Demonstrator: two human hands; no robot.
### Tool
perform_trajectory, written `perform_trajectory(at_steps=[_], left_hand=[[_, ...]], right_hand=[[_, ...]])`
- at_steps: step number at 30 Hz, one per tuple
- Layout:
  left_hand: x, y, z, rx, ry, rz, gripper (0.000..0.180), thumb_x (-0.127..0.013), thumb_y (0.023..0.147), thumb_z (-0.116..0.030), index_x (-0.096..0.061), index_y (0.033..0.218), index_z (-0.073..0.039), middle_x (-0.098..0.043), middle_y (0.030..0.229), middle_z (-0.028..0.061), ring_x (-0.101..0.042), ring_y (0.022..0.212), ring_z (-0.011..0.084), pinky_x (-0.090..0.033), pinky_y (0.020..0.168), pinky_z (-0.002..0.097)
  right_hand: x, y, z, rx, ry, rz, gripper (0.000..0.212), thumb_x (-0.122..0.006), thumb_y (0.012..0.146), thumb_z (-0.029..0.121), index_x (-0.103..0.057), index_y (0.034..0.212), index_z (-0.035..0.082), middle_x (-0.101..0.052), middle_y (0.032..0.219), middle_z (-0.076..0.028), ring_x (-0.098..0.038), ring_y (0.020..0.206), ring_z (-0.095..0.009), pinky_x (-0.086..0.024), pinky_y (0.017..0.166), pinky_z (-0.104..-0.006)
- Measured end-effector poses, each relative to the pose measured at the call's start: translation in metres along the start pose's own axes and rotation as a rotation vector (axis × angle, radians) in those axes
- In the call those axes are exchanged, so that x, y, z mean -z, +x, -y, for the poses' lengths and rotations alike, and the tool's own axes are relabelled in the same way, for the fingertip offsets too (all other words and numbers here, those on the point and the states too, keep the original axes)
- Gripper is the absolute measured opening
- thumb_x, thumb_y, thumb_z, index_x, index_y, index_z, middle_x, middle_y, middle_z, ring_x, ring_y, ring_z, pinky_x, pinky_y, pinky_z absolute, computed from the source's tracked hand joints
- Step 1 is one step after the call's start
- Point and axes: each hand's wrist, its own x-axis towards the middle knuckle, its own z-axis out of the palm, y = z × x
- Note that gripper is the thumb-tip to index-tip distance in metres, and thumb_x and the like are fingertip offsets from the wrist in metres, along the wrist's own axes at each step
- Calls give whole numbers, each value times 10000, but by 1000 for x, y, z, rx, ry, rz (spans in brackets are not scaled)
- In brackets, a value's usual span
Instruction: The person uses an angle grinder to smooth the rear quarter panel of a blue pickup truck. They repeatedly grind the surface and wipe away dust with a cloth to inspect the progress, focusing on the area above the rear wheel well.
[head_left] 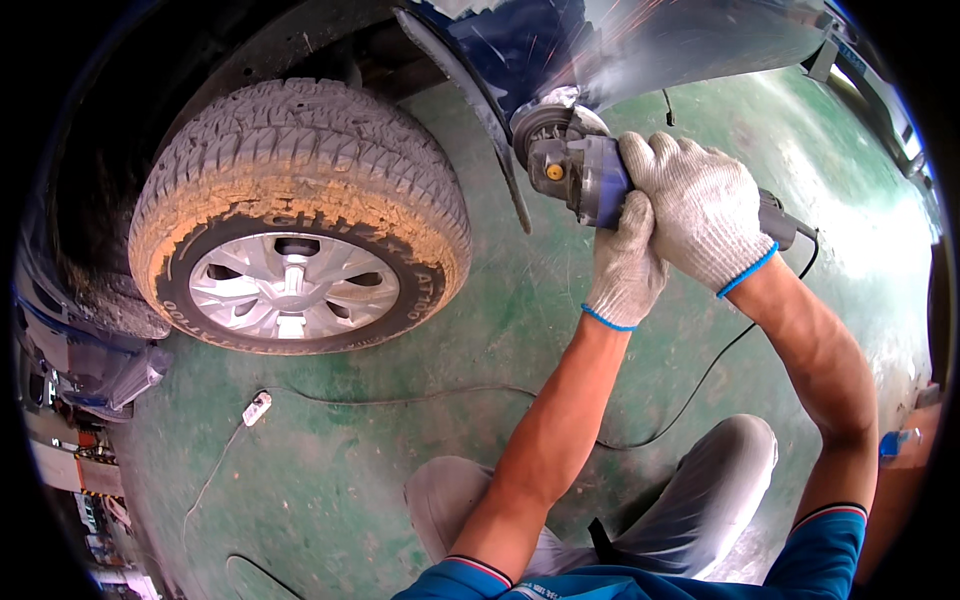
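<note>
Both my hands, in off-white knit gloves with blue cuffs, are closed round a blue and grey angle grinder (602, 183). My right hand (700, 200) wraps over its body from above. Below it, my left hand (630, 265) grips the underside close to the grinder's head. The grinder's disc (543, 122) meets the lower edge of a dark blue car body panel (530, 50), where bare metal shows. Orange sparks fly up and across the panel. A black cord runs from the back of the grinder.
A muddy tyre on a silver wheel (290, 285) stands left of my hands under the vehicle. The black cord (690, 400) crosses the green floor (340, 470) to a white power strip (257, 408). A curved dark trim edge (470, 90) hangs beside the disc.
</note>
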Motion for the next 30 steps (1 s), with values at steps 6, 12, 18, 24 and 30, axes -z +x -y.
perform_trajectory(at_steps=[6, 12, 18, 24, 30], left_hand=[[-6, 6, -4, -19, -83, 16, 960, -825, 889, -459, -317, 1618, -94, -450, 1592, 70, -457, 1466, 242, -382, 1238, 426], [-13, 11, -11, -67, 18, 49, 981, -805, 892, -505, -296, 1627, -102, -435, 1606, 75, -443, 1480, 249, -385, 1235, 429], [-15, 10, -9, -41, 61, 49, 1002, -786, 890, -567, -289, 1629, -107, -424, 1616, 82, -432, 1493, 255, -394, 1234, 430], [-16, 11, -13, -45, 24, 34, 959, -820, 886, -491, -327, 1610, -101, -457, 1586, 76, -460, 1467, 252, -404, 1227, 431], [-21, 9, -12, -70, -77, 27, 887, -845, 910, -366, -359, 1594, -79, -490, 1552, 89, -483, 1442, 258, -392, 1230, 436]], right_hand=[[4, 2, -4, -9, 16, 23, 479, -724, 792, 173, -608, 1248, 80, -688, 1032, -123, -712, 1003, -331, -587, 817, -445], [5, 2, -6, -23, 16, -55, 406, -721, 795, 189, -610, 1170, 82, -693, 1009, -114, -718, 987, -311, -586, 793, -438], [2, -1, -9, -36, 0, -53, 350, -707, 814, 202, -605, 1126, 81, -697, 998, -111, -722, 983, -307, -590, 786, -431], [6, 0, -6, -38, 35, -70, 336, -700, 819, 198, -604, 1117, 76, -697, 994, -121, -724, 975, -314, -590, 786, -450], [5, 0, -7, -24, 20, -71, 301, -697, 820, 193, -593, 1075, 71, -691, 971, -128, -723, 963, -319, -589, 775, -447]])
